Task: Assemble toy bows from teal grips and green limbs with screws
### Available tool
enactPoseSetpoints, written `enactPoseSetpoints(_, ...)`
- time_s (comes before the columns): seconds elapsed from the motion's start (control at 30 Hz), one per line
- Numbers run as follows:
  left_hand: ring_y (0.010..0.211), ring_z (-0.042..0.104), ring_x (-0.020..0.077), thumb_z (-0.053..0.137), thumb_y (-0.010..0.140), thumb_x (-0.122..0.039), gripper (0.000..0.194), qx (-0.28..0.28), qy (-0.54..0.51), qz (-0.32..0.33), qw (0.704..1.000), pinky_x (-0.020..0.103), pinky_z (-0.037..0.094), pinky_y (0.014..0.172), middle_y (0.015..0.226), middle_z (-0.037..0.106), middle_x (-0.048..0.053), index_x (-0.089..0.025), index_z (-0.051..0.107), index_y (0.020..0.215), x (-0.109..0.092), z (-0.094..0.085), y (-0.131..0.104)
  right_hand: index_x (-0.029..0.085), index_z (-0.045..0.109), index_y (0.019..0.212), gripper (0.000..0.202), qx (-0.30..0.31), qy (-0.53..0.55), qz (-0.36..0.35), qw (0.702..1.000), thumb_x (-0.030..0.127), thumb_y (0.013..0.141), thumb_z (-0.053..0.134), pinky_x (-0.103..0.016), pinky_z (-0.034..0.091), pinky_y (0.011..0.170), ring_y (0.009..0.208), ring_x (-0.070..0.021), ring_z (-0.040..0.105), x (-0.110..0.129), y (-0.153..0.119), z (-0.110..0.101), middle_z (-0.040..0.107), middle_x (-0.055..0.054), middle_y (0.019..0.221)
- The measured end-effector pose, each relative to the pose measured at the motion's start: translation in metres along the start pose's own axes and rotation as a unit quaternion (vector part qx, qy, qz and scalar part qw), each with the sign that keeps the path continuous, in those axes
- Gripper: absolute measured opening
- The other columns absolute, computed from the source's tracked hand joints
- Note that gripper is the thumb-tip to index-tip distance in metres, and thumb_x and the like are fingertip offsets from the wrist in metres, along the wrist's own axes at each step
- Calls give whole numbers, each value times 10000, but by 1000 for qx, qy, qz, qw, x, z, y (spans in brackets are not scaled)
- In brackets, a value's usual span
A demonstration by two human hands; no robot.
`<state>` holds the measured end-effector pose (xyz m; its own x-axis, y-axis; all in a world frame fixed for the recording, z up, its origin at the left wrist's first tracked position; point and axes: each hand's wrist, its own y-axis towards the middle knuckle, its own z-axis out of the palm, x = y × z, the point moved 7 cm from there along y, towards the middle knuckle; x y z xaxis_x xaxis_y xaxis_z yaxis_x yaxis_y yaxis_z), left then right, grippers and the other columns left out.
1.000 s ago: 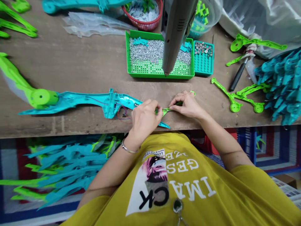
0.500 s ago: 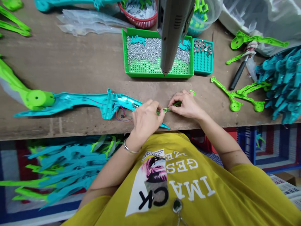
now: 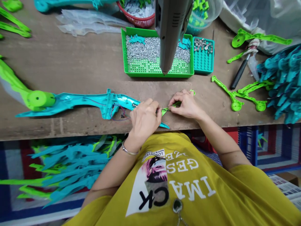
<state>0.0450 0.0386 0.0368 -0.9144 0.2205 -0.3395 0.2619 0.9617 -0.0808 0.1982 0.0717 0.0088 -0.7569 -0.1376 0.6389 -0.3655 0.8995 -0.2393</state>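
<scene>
A long turquoise plastic shell, hollow side up, lies along the table's front edge, with thin red and blue wires on it. Its right end runs under my left hand, which is bent over it with the fingers pinched; what they grip, if anything, is hidden. My right hand is closed on a slim lime-green plastic arm, thumb and forefinger pressed together at its middle. One end of this green arm reaches my left fingertips; the other shows beyond my right knuckles. At the shell's left end sits a round lime-green piece.
A hanging electric screwdriver points down over a green tray of screws. Beside it stands a small teal tray with round metal bits. Lime-green arms, a black-handled tool and stacked turquoise parts lie right.
My left hand has shifted slightly left, and more of the green arm shows between my hands. My right hand stays in place.
</scene>
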Motion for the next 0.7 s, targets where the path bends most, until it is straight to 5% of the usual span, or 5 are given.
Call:
enactPoseSetpoints(0.33, 853, 688, 282, 496, 938, -215, 250, 60, 66, 3, 996, 359, 324, 580, 896, 702, 103, -201, 718, 824, -5, 2, 5, 237, 741, 829, 84, 2, -7, 0, 1000, 265, 812, 664, -482, 267, 987, 1033, -278, 570, 5, -2, 0, 768, -22, 942)
enactPoseSetpoints(0.47, 852, 698, 275, 501, 937, -215, 238, 63, 67, 9, 996, 348, 341, 588, 911, 716, 100, -200, 724, 853, -6, 0, 7, 238, 741, 956, 183, 30, 5, -25, 999, 210, 869, 582, -469, 281, 983, 1032, -265, 604, 20, -2, 7, 778, -31, 1048)
enactPoseSetpoints(0.7, 852, 705, 276, 529, 948, -255, 210, 75, 41, -21, 996, 342, 381, 599, 989, 736, 96, -203, 731, 927, -1, 2, 4, 224, 734, 881, 114, 5, 6, 4, 1000, 236, 852, 624, -477, 284, 993, 1021, -277, 619, 26, 2, 17, 788, -30, 991)
